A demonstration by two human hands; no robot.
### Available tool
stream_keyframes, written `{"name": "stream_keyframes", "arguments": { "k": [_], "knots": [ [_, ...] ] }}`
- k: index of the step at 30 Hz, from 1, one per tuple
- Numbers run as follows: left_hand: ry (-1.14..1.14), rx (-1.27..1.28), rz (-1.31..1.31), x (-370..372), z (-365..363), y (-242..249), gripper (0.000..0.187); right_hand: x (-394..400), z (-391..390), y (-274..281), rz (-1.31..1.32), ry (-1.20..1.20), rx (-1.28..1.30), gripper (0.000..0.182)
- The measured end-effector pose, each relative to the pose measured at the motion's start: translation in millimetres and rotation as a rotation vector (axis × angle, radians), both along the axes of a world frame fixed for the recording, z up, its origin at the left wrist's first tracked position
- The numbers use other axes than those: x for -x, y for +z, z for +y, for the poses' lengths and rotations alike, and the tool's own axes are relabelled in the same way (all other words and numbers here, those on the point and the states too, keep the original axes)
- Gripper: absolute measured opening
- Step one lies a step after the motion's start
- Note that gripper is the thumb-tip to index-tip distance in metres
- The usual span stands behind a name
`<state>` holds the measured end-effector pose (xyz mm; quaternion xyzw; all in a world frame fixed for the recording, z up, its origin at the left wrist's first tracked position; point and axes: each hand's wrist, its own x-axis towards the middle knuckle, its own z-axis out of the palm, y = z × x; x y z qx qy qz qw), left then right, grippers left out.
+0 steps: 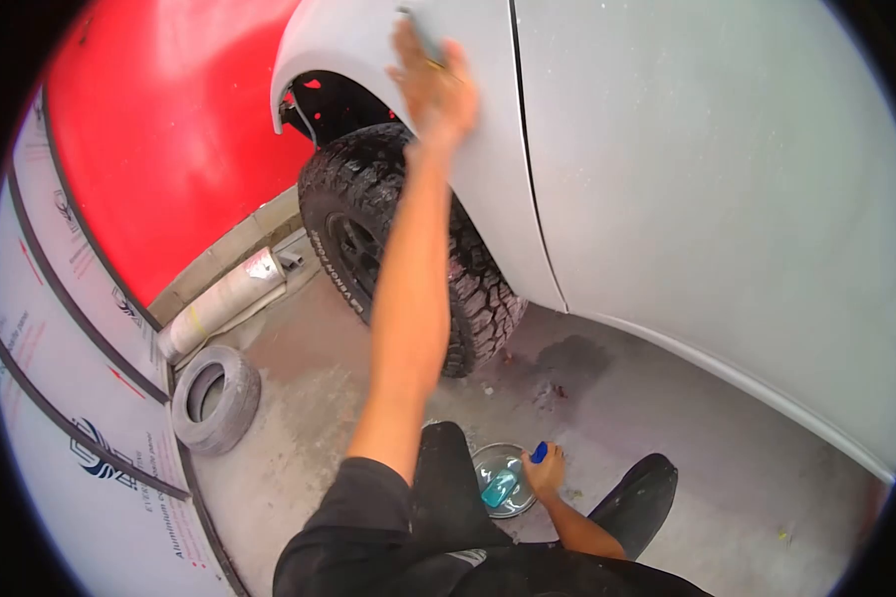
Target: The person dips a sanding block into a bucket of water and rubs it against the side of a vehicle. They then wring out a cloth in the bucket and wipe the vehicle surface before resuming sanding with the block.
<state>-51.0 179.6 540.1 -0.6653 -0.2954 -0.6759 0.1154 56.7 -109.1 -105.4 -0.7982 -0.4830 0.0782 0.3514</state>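
My left hand (438, 95) is raised against the light grey front fender (358, 40) of a vehicle, slightly blurred. Between its fingers and the panel shows a thin dark grey pad (423, 38); most of it is hidden. Low down, close to my legs, my right hand (546, 473) is closed around a bottle with a blue top (540, 453). The bottle's clear teal body (501, 488) appears over a round, shiny dish (513, 509) on the floor.
Below the fender stands a black knobbly tire (353, 189). The grey door (707, 149) fills the right side. A loose dusty tire (239, 398) and a wrapped roll (224, 303) lie left, beside printed panels (80, 358) and a red wall (169, 129).
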Motion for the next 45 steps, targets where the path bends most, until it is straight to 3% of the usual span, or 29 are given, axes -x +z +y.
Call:
{"name": "stream_keyframes", "arguments": {
  "k": [2,4,5,7,9,11,13,15,19,21,25,26,29,30,32,35,36,38,40,42,45],
  "knots": [
    [0.006,-0.172,0.185,-33,-40,-77,0.085,3,-2,1,0.032,-0.007,0.004,0.056],
    [0.067,-0.158,0.272,-18,-27,-85,0.081,2,-7,5,0.045,-0.018,0.016,0.057],
    [0.101,-0.155,0.307,-4,-18,-83,0.079,2,-9,8,0.044,-0.016,0.025,0.057],
    [0.058,0.037,0.028,35,31,-24,0.073,-1,1,15,0.034,-0.021,0.027,0.057],
    [-0.005,0.138,-0.116,47,44,0,0.076,2,-2,16,0.027,-0.034,0.040,0.057],
    [0.017,0.011,-0.056,18,20,-50,0.077,3,-7,5,0.017,-0.010,0.007,0.057],
    [0.002,-0.098,0.019,-29,-21,-140,0.079,3,-1,6,0.004,-0.013,-0.019,0.057],
    [0.028,-0.115,0.110,-29,-24,-168,0.079,5,-9,7,0.024,-0.032,0.004,0.055],
    [-0.093,0.112,-0.197,39,39,-45,0.081,-2,2,8,-0.006,-0.040,0.011,0.055],
    [-0.118,0.066,-0.201,33,43,-61,0.082,4,1,8,0.011,-0.048,-0.007,0.055],
    [-0.044,-0.014,-0.008,-36,-25,-189,0.086,9,-8,10,0.020,-0.046,0.012,0.055],
    [-0.064,-0.047,-0.001,-24,-9,-179,0.088,9,-11,12,0.014,-0.047,0.025,0.055],
    [-0.117,0.084,-0.161,28,30,-70,0.082,1,3,18,0.002,-0.033,0.005,0.055],
    [-0.119,0.066,-0.160,27,29,-68,0.081,-1,7,17,0.001,-0.031,-0.008,0.054],
    [-0.111,0.056,-0.147,21,17,-81,0.080,4,-1,9,0.005,-0.023,-0.008,0.054],
    [-0.084,0.013,0.000,-28,-23,-192,0.082,6,-4,12,0.008,-0.033,0.005,0.053],
    [-0.079,0.030,-0.001,-22,-20,-185,0.083,7,-6,15,0.016,-0.038,0.018,0.052],
    [-0.062,0.036,-0.012,11,9,-127,0.083,5,-1,21,-0.006,-0.046,0.020,0.051],
    [-0.211,0.045,-0.130,31,36,-66,0.085,3,7,22,-0.007,-0.059,0.031,0.051],
    [-0.198,0.036,-0.120,31,31,-79,0.086,4,3,12,0.002,-0.020,0.006,0.051],
    [-0.158,0.016,-0.011,-14,-23,-174,0.085,5,-1,12,-0.019,-0.035,-0.001,0.050]
  ]
}}
